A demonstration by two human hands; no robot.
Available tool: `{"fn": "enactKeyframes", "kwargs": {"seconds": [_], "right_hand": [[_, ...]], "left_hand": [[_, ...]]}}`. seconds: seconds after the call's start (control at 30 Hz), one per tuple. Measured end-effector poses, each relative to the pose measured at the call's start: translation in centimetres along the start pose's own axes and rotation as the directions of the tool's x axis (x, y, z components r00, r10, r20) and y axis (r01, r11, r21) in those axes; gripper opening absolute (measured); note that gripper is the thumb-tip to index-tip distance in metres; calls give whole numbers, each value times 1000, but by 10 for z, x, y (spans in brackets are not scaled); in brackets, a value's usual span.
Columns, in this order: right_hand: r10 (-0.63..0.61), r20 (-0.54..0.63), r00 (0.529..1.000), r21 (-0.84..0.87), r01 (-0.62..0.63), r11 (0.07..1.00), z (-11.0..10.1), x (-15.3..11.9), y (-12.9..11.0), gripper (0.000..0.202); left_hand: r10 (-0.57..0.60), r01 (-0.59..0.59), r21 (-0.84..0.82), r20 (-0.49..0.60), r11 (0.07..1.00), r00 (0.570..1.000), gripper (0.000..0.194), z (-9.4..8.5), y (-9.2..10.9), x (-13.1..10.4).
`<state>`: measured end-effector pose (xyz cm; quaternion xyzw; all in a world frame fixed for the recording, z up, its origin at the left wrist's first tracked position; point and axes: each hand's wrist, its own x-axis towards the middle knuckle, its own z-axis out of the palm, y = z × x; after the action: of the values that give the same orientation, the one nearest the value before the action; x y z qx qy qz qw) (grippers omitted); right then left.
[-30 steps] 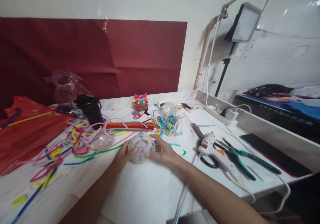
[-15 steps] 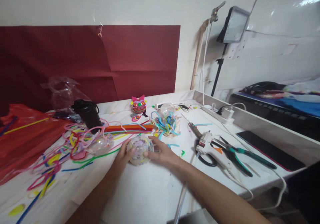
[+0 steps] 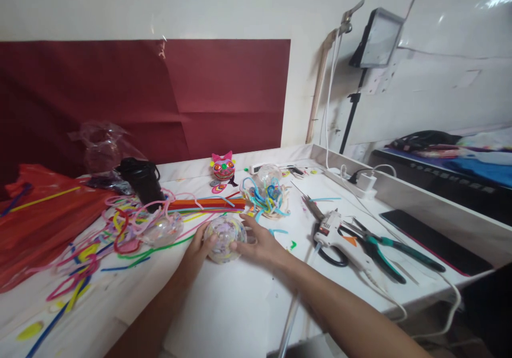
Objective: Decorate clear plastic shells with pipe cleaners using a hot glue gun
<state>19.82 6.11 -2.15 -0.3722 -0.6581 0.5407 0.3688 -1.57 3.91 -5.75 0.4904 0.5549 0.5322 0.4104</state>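
A clear round ball point(image 3: 226, 238) with pale purple and yellow bits inside is held between both hands, low over the white table point(image 3: 224, 315). My left hand point(image 3: 200, 246) grips its left side, thumb on the front. On the right side my right hand point(image 3: 258, 240) holds it, with thumb and fingers against the surface. Behind the ball lie a bundle of orange and red pipe cleaners point(image 3: 208, 204) and a tangle of blue ones point(image 3: 270, 195).
Pink and yellow pipe cleaners point(image 3: 120, 224) and another clear ball point(image 3: 166, 230) lie left. A small pink figure point(image 3: 223, 168) stands behind. At right are a glue gun point(image 3: 332, 230), green-handled pliers point(image 3: 380, 246), black-handled scissors point(image 3: 332, 256) and a phone point(image 3: 432, 240).
The whole view has shifted very slightly. Both hands keep the same hold on the clear ball.
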Motion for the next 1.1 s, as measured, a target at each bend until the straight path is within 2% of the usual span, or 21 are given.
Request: {"fn": "enactKeyframes", "kwargs": {"seconds": [0.37,0.57,0.67,0.83,1.03,1.1], "right_hand": [[-161,-28,987,-175,154,973,0,-4,4,91],[-258,-33,966,-288,238,928,-1,-5,5,86],[-350,-29,936,-366,316,875,-1,-6,4,83],[-499,-29,866,-437,438,785,-3,-8,0,69],[-611,-48,790,-468,522,713,-6,-6,-3,55],[-625,-53,779,-471,532,704,-8,-3,-2,51]], "left_hand": [[16,-18,-44,-43,999,999,80,2,6,-2],[42,-41,15,-85,999,995,81,-1,19,-6],[85,-77,85,-100,993,991,76,-3,27,-10],[224,-192,206,-144,960,964,65,-4,30,-13],[343,-302,306,-90,903,935,59,-8,28,-9],[388,-346,330,-70,878,919,57,-10,27,-7]]}}
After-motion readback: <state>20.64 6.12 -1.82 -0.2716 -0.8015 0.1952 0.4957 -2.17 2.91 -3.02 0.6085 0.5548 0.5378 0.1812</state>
